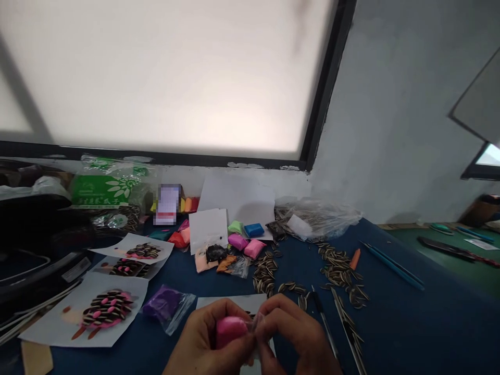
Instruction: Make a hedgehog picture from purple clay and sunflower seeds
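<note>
Low in the head view, my left hand (207, 344) is closed around a small packet of pink modelling clay (231, 330). My right hand (295, 333) pinches the clear wrapper (255, 324) at the packet's right end, its fingertips close to those of my left. Beneath both hands lies a white paper sheet (211, 302), mostly covered by them. To the left is a purple clay packet (162, 303) in clear wrap. Sunflower seeds (265, 273) are piled just beyond my hands, and a pen (323, 317) lies to the right.
Paper cards with seed-covered hedgehog figures (105, 307) lie left. Farther back are clay packets (237, 241), an opened black lump (216, 252), a green seed bag (103, 190) and a clear bag of seeds (320, 216). Blue tweezers (394, 265) and an orange stick (355, 259) lie right.
</note>
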The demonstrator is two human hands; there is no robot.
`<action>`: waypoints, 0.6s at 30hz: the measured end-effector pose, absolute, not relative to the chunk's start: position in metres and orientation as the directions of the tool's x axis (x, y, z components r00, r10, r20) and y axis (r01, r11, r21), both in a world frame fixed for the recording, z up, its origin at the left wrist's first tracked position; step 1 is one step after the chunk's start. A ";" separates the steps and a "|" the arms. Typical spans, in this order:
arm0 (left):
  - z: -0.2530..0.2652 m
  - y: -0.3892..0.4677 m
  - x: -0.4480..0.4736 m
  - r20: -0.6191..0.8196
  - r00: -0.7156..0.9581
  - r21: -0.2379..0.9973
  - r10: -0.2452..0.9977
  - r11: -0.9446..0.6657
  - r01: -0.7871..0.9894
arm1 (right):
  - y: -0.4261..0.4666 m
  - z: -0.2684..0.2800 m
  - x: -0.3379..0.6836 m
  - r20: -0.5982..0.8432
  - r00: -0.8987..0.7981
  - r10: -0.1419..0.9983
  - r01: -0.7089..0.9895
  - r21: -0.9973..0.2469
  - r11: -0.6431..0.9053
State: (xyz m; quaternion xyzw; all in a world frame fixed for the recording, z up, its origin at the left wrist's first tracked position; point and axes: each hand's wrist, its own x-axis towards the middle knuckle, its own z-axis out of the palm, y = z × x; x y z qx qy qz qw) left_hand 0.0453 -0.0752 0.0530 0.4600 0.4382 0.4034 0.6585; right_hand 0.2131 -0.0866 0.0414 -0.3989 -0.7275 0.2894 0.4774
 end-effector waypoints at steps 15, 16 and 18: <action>0.033 -0.025 -0.010 -0.106 0.047 0.987 0.993 0.099 0.125 | -0.081 0.070 0.231 0.010 -0.258 0.966 -0.048 -0.999 -0.002; 0.032 -0.024 -0.009 -0.092 0.056 0.984 0.994 0.082 0.161 | -0.081 0.070 0.231 -0.008 -0.269 0.963 -0.034 -0.999 -0.018; 0.030 -0.023 -0.007 -0.064 0.083 0.971 0.995 0.043 0.236 | -0.079 0.069 0.232 -0.044 -0.284 0.958 -0.001 -0.999 -0.046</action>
